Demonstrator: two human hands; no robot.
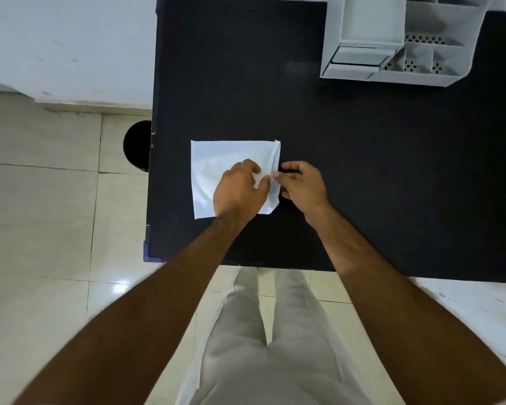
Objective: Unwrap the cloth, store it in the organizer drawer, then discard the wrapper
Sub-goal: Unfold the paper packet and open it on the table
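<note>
on the black table (362, 171), both hands pinch the wrapped cloth (216, 159) at its right edge, left hand (238, 190) and right hand (301, 185) apparently starting the unwrapping; next, peel it open.

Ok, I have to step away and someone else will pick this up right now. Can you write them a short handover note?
Left hand: resting on the white wrapped packet, fingers pinching its right edge.
Right hand: pinching the same edge from the other side, as if to tear or peel it open.
Packet: flat on the black table, near its left side. Organizer stands at the far right corner, its drawer looking closed. A dark bin sits on the floor left of the table.
Done: nothing completed; the wrapper does not look opened yet.
Left: open wrapper, take cloth out, store it in the drawer, discard wrapper.
</note>
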